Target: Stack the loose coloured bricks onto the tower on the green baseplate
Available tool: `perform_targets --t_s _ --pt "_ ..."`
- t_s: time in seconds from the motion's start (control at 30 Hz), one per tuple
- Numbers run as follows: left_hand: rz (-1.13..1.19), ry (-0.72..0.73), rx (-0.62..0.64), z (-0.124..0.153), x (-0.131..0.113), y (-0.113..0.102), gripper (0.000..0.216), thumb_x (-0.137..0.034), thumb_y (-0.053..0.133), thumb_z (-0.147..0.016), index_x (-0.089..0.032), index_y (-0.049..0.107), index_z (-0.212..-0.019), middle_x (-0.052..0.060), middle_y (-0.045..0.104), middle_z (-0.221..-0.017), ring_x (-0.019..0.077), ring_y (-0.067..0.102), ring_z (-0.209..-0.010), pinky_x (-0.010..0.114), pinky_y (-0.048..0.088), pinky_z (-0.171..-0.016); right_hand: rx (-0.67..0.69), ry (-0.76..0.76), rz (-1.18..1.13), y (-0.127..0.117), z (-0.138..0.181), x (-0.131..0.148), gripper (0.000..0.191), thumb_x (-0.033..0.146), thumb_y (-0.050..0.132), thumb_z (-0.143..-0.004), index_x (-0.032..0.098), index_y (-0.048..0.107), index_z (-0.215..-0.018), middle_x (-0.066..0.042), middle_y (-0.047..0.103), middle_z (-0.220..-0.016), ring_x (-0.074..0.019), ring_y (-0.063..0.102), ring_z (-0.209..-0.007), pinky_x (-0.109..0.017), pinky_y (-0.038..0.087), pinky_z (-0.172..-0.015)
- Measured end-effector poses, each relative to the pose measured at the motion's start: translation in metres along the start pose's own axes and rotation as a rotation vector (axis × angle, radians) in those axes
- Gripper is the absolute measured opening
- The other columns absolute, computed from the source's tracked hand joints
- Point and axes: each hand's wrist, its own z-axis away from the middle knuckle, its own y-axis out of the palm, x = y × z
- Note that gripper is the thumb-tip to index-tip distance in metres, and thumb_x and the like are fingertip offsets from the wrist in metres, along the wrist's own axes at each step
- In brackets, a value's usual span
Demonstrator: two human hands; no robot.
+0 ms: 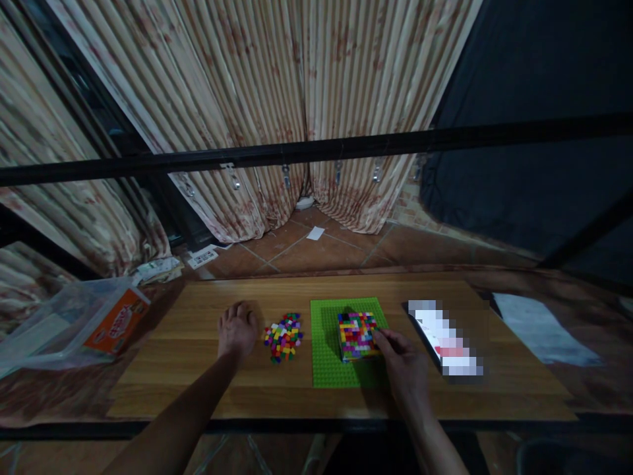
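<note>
One right hand (405, 359) is bunched against the brick block (357, 336) on the green baseplate (325, 371); its grip cannot be told. Beside loose bricks (284, 338), the left hand (237, 331) is laid open on the table (277, 399). Curtains (237, 79) are hung beyond.

Brown desk (171, 343) seen from above. The left hand (238, 330) lies palm down on it, beside a loose heap of small coloured bricks (284, 338). Right of the heap, a green baseplate (325, 371) carries a multicoloured block (356, 335); the right hand (408, 359) has its fingers drawn together at the block's right edge. Farther right lies a lit, pixelated screen (445, 343). Patterned curtains (257, 99) hang behind.
</note>
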Motion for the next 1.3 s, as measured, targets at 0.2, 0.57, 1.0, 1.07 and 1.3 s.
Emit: perform_targets --t_s 0.2,0.57,1.0,1.07,1.3 --pt "-0.004 0.015 -0.025 0.000 0.001 0.003 0.040 -0.029 0.038 -0.092 -0.014 0.059 -0.122 0.013 0.060 -0.128 0.0282 0.052 -0.117 0.044 0.040 -0.099 0.006 -0.016 -0.022 0.000 -0.002 0.000 0.044 0.051 0.079 -0.064 0.015 0.075 -0.088 -0.010 0.076 -0.083 -0.0245 0.069 -0.075 -0.035 0.054 -0.067" --pt "0.005 0.006 -0.007 0.001 -0.001 0.003 0.040 -0.029 0.040 -0.091 -0.014 0.058 -0.124 0.015 0.058 -0.130 0.0282 0.051 -0.119 0.044 0.039 -0.100 0.069 0.000 -0.086 0.003 -0.001 0.005 0.044 0.050 0.081 -0.062 0.015 0.073 -0.087 -0.007 0.074 -0.082 -0.0217 0.067 -0.075 -0.033 0.052 -0.069" --pt "-0.003 0.002 0.003 0.001 -0.003 0.000 0.041 -0.029 0.038 -0.091 -0.013 0.058 -0.123 0.014 0.059 -0.129 0.0298 0.051 -0.118 0.044 0.039 -0.099 -0.138 0.088 -0.162 -0.027 0.011 -0.007 0.048 0.062 0.070 -0.071 0.015 0.071 -0.082 -0.004 0.070 -0.076 -0.0165 0.061 -0.067 -0.027 0.047 -0.060" --pt "0.000 0.005 0.002 0.001 -0.004 -0.001 0.040 -0.029 0.038 -0.091 -0.014 0.059 -0.121 0.014 0.060 -0.127 0.0294 0.051 -0.117 0.044 0.039 -0.099 -0.158 0.005 -0.069 -0.027 0.021 0.001 0.046 0.060 0.069 -0.074 0.015 0.071 -0.082 -0.004 0.069 -0.074 -0.0174 0.061 -0.068 -0.028 0.047 -0.063" --pt "-0.003 0.004 0.003 0.002 -0.005 -0.001 0.039 -0.029 0.037 -0.091 -0.014 0.060 -0.119 0.015 0.060 -0.127 0.0299 0.051 -0.117 0.044 0.039 -0.099 0.211 -0.338 0.105 0.021 0.073 0.029 0.024 0.041 0.059 -0.088 0.021 0.072 -0.093 -0.006 0.071 -0.094 -0.0192 0.066 -0.086 -0.030 0.051 -0.077"
